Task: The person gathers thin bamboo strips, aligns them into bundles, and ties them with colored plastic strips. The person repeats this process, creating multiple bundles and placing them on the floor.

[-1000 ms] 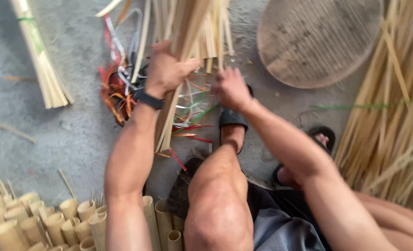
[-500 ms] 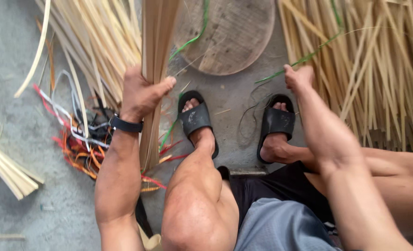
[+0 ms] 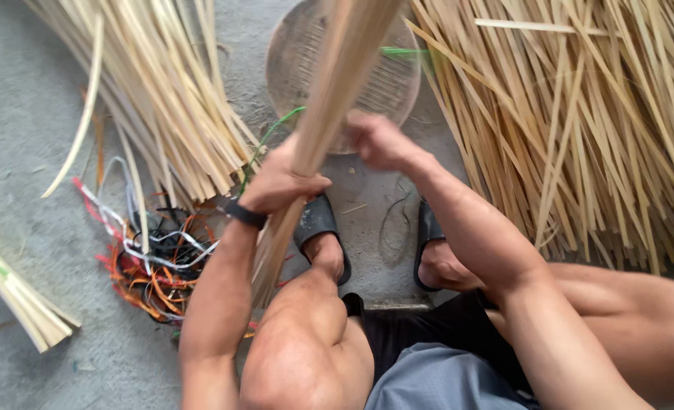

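Grey floor holds loose strip piles [image 3: 580,129] both sides; my left hand [image 3: 280,182] grips one gathered bundle [image 3: 329,114], right hand [image 3: 378,140] closed on it, untied.

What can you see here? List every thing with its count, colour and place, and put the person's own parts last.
bundle: one, tan strips, upright, centre
left pile: one, pale yellow, upper left
right pile: one, yellow, upper right
tray: one, brown, round, woven, top centre
cords: a tangle, red, orange, white, black, left floor
small bundle: one, pale, far left
sandals: two, black, on feet
wristband: one, black, left wrist
left hand: grips bundle
right hand: at bundle
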